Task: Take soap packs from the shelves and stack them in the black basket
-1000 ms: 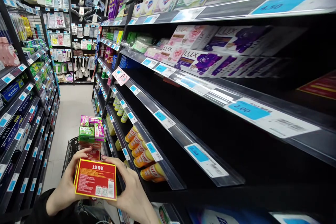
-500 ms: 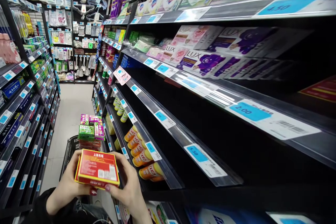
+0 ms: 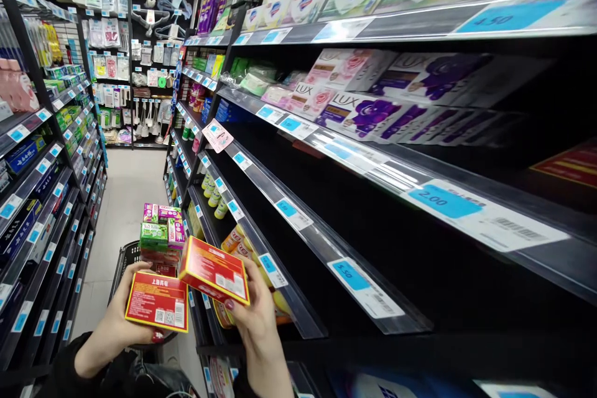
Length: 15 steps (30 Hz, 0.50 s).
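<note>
My left hand [image 3: 114, 326] grips a red and yellow box [image 3: 157, 300] low in the aisle, its printed back facing me. A second red and yellow box [image 3: 214, 270] is held in my right hand [image 3: 254, 311], lifted a little higher and tilted toward the shelves on the right. The two boxes are apart, side by side. Just behind them stands a black shopping basket [image 3: 122, 264] stacked with green, pink and red boxes [image 3: 161, 233]. Orange and yellow bottles [image 3: 233, 239] lie on the low shelf beside my right hand.
Black shelving lines both sides of a narrow aisle with a pale floor [image 3: 124, 199]. The right-hand shelves carry soap boxes [image 3: 359, 109] above a long empty shelf [image 3: 354, 217] with blue price tags [image 3: 349, 273]. Hanging goods fill the far wall [image 3: 149, 56].
The two boxes were held together as one stack in both hands. Now they are split: my right hand has carried one box up and to the right, my left keeps the other.
</note>
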Available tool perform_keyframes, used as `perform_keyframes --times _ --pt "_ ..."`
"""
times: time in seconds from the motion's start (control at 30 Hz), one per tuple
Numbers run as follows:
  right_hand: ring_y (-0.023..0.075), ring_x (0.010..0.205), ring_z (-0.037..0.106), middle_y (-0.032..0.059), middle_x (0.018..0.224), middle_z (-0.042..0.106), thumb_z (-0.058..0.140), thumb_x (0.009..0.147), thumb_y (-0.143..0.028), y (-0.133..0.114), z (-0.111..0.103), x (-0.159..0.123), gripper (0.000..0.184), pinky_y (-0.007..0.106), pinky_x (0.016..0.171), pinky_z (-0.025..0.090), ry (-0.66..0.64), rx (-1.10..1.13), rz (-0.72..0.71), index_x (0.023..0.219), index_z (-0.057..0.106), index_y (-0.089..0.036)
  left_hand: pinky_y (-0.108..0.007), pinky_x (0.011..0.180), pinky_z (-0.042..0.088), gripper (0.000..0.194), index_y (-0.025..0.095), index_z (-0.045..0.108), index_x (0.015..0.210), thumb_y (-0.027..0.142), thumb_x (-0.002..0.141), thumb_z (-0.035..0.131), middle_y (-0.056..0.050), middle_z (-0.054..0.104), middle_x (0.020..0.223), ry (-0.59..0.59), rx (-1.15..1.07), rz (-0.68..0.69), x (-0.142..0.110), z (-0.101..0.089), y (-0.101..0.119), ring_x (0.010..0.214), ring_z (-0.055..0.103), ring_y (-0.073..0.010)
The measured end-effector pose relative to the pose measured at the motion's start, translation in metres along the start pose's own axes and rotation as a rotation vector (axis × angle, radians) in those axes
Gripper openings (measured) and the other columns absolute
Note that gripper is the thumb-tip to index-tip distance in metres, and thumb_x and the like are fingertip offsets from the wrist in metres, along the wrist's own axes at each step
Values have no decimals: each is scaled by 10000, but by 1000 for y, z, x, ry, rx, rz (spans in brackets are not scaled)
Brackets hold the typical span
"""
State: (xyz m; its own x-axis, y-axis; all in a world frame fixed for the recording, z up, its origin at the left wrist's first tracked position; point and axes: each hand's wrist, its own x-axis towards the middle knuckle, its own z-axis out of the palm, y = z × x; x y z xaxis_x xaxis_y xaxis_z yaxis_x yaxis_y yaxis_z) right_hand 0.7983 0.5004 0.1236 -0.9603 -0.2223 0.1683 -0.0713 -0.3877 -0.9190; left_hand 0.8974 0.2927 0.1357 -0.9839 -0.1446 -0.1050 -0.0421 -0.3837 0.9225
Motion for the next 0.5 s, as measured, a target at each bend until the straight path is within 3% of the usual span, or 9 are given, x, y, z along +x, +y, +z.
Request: perform_keyframes --times 0.1,0.2,0.3,0.4,0.5 --pt "230 913 647 55 1025 657 860 519 -347 -2 -29 -3 684 292 754 528 -40 -163 -48 1107 521 -264 -225 734 484 808 241 504 1106 284 409 910 -34 669 1006 59 -36 41 -1 -7 4 857 630 -190" --pt "242 972 644 72 1114 635 837 569 -294 -4 -37 -11 608 307 787 528 -135 -250 27 1088 521 -273 -269 765 485 758 233 545 1039 379 385 901 -18 673 927 90 -8 146 -2 -14 3 829 618 -206" --pt "250 984 642 91 1161 614 818 599 -307 0 -21 -23 605 327 788 526 -285 -193 159 1107 492 -271 -365 881 458 781 252 553 1081 501 411 866 -43 650 989 50 70 248 -1 -16 -1 973 594 -291" --pt "236 956 643 92 1166 606 824 581 -290 10 1 -32 632 320 777 520 -349 -151 175 1107 473 -270 -417 1045 336 754 266 563 1072 563 439 843 -67 571 1178 -7 127 344 0 -10 -7 1214 454 -349" --pt "225 961 640 76 1183 603 854 535 -243 19 17 -34 686 311 800 518 -336 -141 164 1106 477 -283 -427 1047 340 714 273 528 1084 542 498 836 -85 478 1306 -120 142 274 2 -2 -9 1279 390 -354"
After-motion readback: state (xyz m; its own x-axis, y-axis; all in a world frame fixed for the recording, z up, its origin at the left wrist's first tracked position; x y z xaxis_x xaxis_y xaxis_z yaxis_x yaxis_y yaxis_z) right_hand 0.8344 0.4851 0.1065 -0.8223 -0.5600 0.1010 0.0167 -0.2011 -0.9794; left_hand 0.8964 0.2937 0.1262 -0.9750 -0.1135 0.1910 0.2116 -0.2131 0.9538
